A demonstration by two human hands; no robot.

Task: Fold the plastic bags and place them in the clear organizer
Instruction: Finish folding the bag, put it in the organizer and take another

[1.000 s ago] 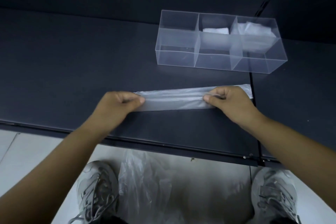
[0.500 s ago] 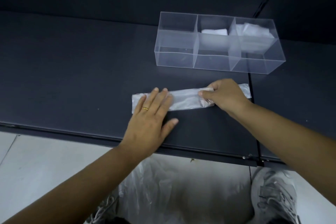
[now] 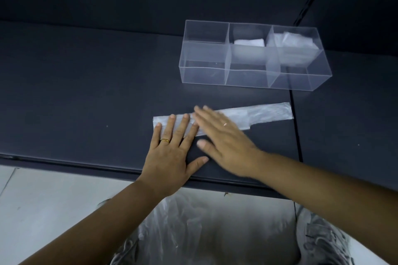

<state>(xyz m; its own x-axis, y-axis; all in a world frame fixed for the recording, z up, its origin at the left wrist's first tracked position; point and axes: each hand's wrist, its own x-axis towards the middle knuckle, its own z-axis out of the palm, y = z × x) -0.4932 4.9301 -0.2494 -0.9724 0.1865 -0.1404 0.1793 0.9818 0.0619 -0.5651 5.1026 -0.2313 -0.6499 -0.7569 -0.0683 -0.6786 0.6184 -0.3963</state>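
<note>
Plastic bag (image 3: 265, 114), folded into a long narrow strip, lies flat on the dark surface (image 3: 86, 92), near of the clear organizer (image 3: 204, 71) and apart from it. Its long axis runs left to right, with the right end angled slightly toward the far side and reaching a seam in the surface. The left hand (image 3: 170, 157) lies flat with straight, spread fingers (image 3: 185, 127) pressing the strip's left end; a gold ring (image 3: 165, 140) shows on one finger. The right hand (image 3: 228, 142), blurred, is also flat and open, its fingers (image 3: 206, 118) laid across the strip just right of the left hand's. Neither hand grips anything. Folded bags sit in the organizer's middle (image 3: 249, 42) and right (image 3: 288, 43) compartments. Loose plastic bags (image 3: 204, 232) lie on the floor below the surface's near edge.
</note>
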